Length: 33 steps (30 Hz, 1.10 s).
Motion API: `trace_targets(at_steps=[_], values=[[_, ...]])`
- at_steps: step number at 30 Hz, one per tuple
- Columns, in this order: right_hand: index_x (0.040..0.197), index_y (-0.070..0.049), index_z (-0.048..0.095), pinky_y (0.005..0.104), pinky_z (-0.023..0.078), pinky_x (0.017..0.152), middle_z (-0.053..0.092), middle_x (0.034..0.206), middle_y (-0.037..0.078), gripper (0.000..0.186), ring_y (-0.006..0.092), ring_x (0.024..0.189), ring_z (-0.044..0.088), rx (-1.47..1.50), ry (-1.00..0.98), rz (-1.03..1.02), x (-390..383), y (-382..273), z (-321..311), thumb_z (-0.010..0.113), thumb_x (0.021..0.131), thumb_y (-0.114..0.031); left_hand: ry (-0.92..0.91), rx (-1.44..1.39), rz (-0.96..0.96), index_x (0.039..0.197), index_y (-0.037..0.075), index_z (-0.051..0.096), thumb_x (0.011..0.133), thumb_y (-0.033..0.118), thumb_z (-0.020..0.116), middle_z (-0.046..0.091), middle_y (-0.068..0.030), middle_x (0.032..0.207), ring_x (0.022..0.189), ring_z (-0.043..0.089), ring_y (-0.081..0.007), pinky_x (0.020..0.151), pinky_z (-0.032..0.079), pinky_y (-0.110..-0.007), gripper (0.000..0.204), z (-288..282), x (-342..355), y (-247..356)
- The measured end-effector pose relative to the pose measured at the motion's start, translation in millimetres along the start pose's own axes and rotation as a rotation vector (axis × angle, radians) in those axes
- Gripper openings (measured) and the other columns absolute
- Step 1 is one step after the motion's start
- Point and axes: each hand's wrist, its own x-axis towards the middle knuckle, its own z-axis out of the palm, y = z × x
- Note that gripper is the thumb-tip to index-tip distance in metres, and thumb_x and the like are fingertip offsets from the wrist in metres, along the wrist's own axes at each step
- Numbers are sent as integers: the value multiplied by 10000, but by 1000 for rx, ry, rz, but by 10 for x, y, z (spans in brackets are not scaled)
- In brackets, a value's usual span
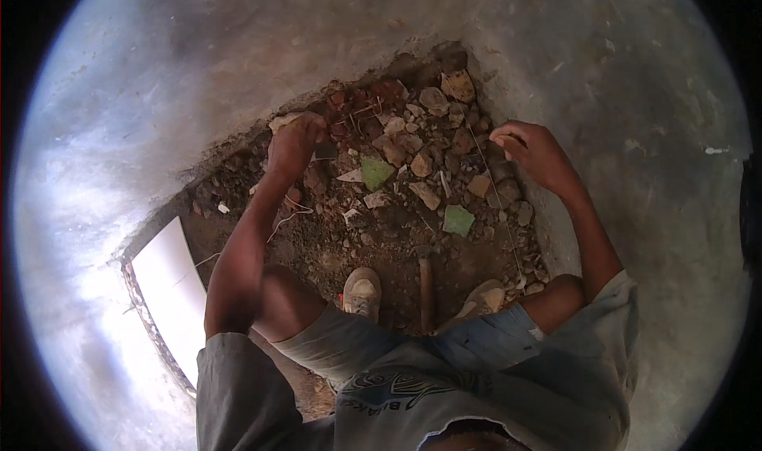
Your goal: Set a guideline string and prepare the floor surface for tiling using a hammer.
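My left hand point(295, 143) is raised over the far-left edge of the rubble, fingers curled closed. A pale lump point(281, 122) shows at its far side, and a small flat grey piece point(325, 151) lies close by; whether the hand grips either is unclear. On the right, my right hand point(533, 156) is held near the wall with thumb and fingers pinched together. What the pinch holds, if anything, is too small to make out. A thin string point(494, 183) runs down the right side of the rubble, just left of that hand.
Broken stones point(421, 163) and soil fill the corner between grey walls point(603, 70). Two green tile pieces point(458, 220) lie among them. A wooden-handled hammer point(427, 292) rests between my shoes point(362, 294). At left stands a white panel point(171, 280); thin wire point(292, 211) lies beside my left forearm.
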Motion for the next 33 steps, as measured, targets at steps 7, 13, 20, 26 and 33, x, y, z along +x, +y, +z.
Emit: trace_targets(at_steps=[7, 13, 20, 26, 33], values=[[1491, -126, 432, 366, 507, 851, 590, 1273, 99, 611, 189, 961, 590, -121, 475, -436, 39, -196, 211, 691, 957, -266, -225, -344, 105, 1110, 57, 629, 1051, 221, 464, 657, -65, 832, 773, 631, -169, 745, 506, -331, 240, -124, -95, 373], [1408, -83, 521, 375, 513, 852, 632, 1197, 95, 471, 172, 915, 606, 32, -30, -343, 47, -120, 391, 650, 987, -253, -258, -583, 133, 1141, 61, 636, 1060, 229, 476, 662, -43, 882, 826, 612, -115, 776, 501, -304, 246, -139, -112, 628], [1199, -15, 655, 329, 503, 754, 650, 883, 44, 334, 127, 766, 593, 76, -91, -155, 16, 143, 130, 535, 1048, -288, -153, -274, 138, 1196, 45, 645, 1047, 247, 520, 708, -42, 1032, 857, 622, -133, 792, 503, -312, 281, -1, -2, 345], [1193, -49, 656, 321, 497, 734, 651, 834, 26, 312, 125, 731, 574, 587, 414, -24, -83, 155, -169, 541, 1040, -295, 107, -854, -348, 1298, 91, 583, 994, 111, 545, 708, -54, 1145, 954, 645, -141, 761, 508, -350, 307, 54, 56, -92], [1147, -29, 669, 335, 496, 830, 699, 1013, 83, 309, 159, 865, 618, -173, -149, -159, -279, -72, -206, 513, 1053, -279, 227, -988, -425, 1401, 78, 462, 985, 67, 500, 640, -99, 1325, 1129, 590, -154, 812, 449, -275, 418, -144, 42, -342]])
